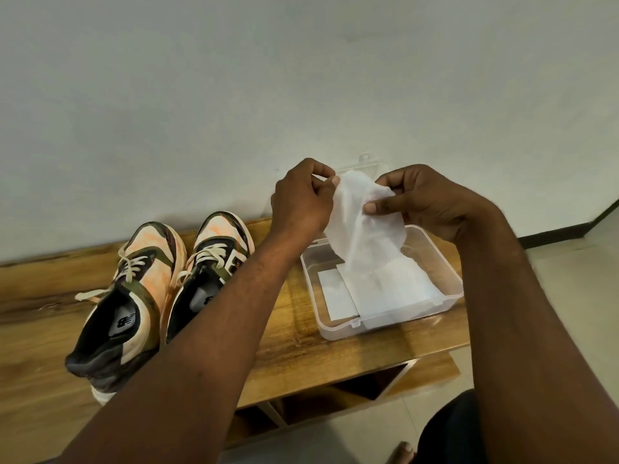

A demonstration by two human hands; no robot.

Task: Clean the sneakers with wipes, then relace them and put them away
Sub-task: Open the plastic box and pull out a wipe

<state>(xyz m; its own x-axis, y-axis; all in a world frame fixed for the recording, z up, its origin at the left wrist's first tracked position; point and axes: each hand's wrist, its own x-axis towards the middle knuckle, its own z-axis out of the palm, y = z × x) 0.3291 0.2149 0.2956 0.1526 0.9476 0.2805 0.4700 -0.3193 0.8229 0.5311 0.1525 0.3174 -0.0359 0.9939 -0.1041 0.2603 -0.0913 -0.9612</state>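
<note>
Behind, a white wall (234, 95) meets the wooden bench (301, 346).

Both hands hold one white wipe (363, 222) above the open clear box (449, 262): the left hand (301, 199) pinches its upper edge, the right hand (422, 199) pinches it at 3 o'clock. Two laced sneakers (160, 289) stand together on the wooden surface (33, 329), at 9 o'clock from the box.
</note>
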